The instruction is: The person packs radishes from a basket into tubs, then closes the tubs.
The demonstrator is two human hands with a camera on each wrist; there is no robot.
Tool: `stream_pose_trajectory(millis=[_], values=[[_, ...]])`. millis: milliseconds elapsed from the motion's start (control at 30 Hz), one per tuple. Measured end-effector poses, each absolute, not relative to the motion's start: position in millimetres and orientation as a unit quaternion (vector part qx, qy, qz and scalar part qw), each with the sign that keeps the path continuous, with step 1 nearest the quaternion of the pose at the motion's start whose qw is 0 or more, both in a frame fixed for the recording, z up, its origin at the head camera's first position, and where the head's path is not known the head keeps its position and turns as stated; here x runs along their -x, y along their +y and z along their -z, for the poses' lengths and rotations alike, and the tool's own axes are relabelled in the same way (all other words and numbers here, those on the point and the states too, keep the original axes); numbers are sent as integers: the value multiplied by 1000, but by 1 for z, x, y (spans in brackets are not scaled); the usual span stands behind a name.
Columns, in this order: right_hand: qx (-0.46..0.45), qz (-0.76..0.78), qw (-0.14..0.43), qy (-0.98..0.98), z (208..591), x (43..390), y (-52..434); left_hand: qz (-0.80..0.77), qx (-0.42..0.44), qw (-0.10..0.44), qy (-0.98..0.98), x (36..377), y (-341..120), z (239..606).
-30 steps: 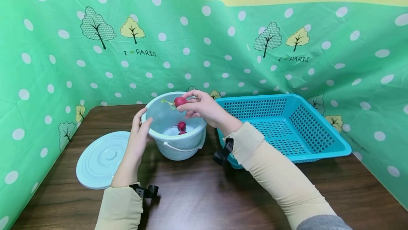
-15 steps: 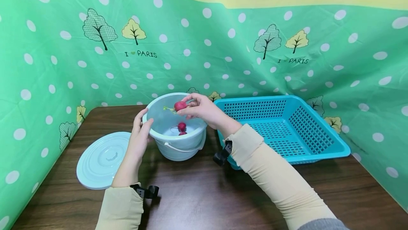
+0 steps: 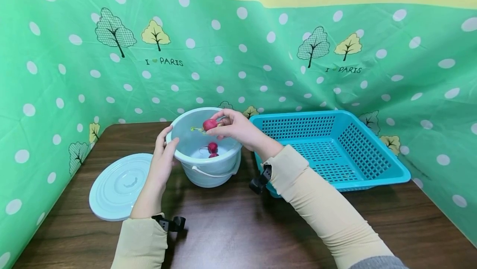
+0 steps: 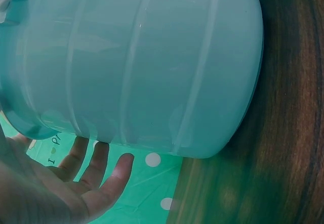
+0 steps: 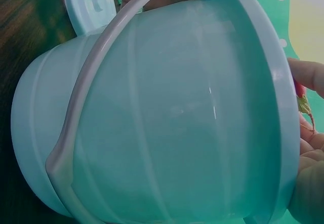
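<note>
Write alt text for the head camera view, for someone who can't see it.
A person's right hand holds a red radish over a pale blue bucket with more radishes inside, while the left hand steadies its rim. The bucket's lid lies left, a blue basket right, on a dark wooden table.

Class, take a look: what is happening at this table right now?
A person's right hand pinches a red radish over a pale blue plastic bucket. The left hand rests against its rim. More radishes lie inside it. The round lid lies left, a blue perforated basket right.
</note>
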State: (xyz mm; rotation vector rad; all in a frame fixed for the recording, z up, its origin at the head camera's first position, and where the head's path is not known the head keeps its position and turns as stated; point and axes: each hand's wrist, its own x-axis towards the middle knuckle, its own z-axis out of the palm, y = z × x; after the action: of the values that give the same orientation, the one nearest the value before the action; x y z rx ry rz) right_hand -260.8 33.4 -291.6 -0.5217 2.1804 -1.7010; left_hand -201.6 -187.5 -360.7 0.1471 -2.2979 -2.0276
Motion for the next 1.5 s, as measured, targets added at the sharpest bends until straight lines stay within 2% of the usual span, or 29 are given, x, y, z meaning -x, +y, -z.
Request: stream_pose_trajectory(millis=[1000,1500], values=[[215,581,150,771,291,257,34,661,-45,35,-748,200,-188,359],[222,587,171,760,280,242,45,664,-42,31,-746,201,-188,359]])
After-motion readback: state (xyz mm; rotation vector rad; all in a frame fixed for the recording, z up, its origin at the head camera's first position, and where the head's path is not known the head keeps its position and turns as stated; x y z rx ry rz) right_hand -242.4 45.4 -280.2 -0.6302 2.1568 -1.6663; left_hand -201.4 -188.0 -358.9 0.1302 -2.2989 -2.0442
